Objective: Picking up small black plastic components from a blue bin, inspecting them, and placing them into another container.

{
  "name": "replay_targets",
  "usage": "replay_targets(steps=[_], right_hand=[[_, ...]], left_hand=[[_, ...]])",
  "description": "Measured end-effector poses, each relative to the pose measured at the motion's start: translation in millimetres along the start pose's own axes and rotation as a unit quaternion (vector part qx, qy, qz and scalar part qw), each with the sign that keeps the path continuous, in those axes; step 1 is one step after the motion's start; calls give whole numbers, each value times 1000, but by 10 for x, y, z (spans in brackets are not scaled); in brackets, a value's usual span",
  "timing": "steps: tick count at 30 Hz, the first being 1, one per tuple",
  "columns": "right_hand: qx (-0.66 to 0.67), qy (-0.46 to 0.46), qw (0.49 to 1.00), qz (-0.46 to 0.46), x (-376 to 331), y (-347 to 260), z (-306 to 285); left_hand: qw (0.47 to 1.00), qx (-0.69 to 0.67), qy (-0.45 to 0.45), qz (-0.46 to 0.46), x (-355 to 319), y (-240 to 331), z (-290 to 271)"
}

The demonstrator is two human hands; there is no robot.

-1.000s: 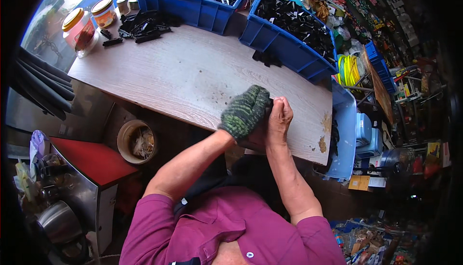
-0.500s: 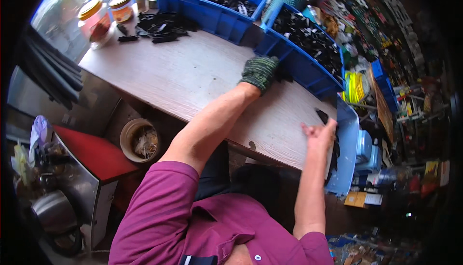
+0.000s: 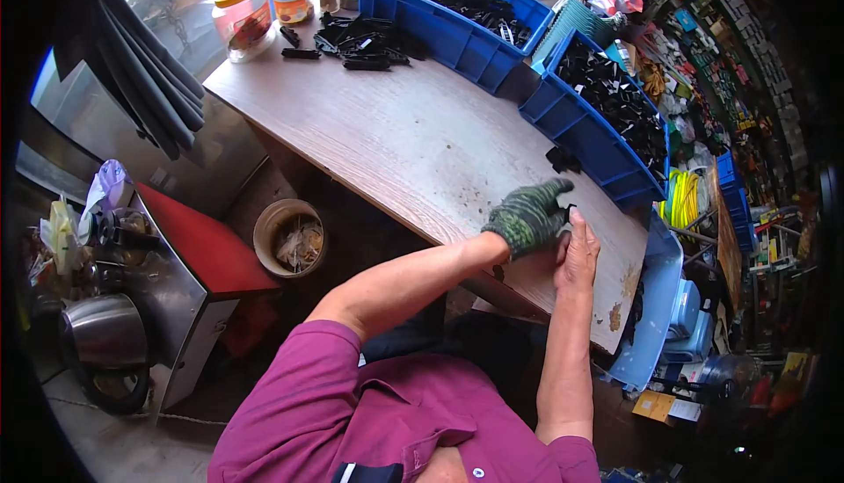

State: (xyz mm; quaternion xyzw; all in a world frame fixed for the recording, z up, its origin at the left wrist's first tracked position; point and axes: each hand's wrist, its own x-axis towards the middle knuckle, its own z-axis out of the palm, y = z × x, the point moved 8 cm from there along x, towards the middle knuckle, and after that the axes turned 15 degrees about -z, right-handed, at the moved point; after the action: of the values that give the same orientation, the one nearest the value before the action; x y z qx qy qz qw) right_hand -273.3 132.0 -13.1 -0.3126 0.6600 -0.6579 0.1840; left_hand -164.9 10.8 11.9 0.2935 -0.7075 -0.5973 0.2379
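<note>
My left hand point(image 3: 525, 220), in a green-and-black knitted glove, meets my bare right hand point(image 3: 578, 255) above the right part of the table. Between their fingertips a small black piece point(image 3: 572, 209) shows, mostly covered by the fingers, so its exact kind is hard to make out. My right thumb and fingers pinch it from below, and the gloved fingers close on it from the left. A few loose black pieces point(image 3: 563, 160) lie on the wood-grain tabletop point(image 3: 396, 131), just beyond my hands and beside a blue bin point(image 3: 598, 136).
Another blue bin point(image 3: 448, 35) of black parts stands at the back. A pile of black pieces point(image 3: 365, 42) lies near two lidded jars point(image 3: 242, 17). A light-blue tub point(image 3: 651, 307) sits off the table's right end, and a bucket point(image 3: 290, 237) stands on the floor.
My left hand has come back from beside the blue bin toward me and met my right hand. A few black pieces now show where it was. The view has shifted.
</note>
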Motion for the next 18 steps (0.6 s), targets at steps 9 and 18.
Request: replay_targets(steps=[9, 18], right_hand=[[83, 12, 994, -68, -195, -133, 314], [110, 70, 991, 35, -395, -191, 469]], left_hand=[[982, 171, -3, 80, -331, 185, -116], [800, 389, 450, 82, 236, -34, -2794]])
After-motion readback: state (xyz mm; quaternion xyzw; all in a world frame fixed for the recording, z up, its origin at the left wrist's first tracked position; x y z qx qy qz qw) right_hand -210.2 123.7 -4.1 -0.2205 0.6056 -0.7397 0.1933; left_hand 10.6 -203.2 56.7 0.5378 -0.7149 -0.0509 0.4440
